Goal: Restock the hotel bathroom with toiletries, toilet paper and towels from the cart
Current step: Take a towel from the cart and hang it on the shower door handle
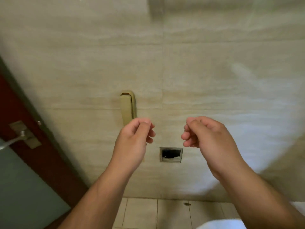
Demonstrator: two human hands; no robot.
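Both my hands are raised in front of a beige tiled wall [214,71]. My left hand [135,139] has its fingers loosely curled, thumb near the fingertips, and I see nothing in it. A little apart from it, my right hand [208,134] is curled the same loose way and holds nothing. Between and below them a small metal-framed recess [171,148] is set in the wall; its inside is dark. No toiletries, toilet paper or cart are in view.
A beige wall phone [127,108] hangs just behind my left hand. A door [19,179] with a metal lever handle [14,139] stands at the left. A blurred metal fitting [156,9] is high on the wall. Something white [219,224] shows at the bottom right over the floor tiles [142,212].
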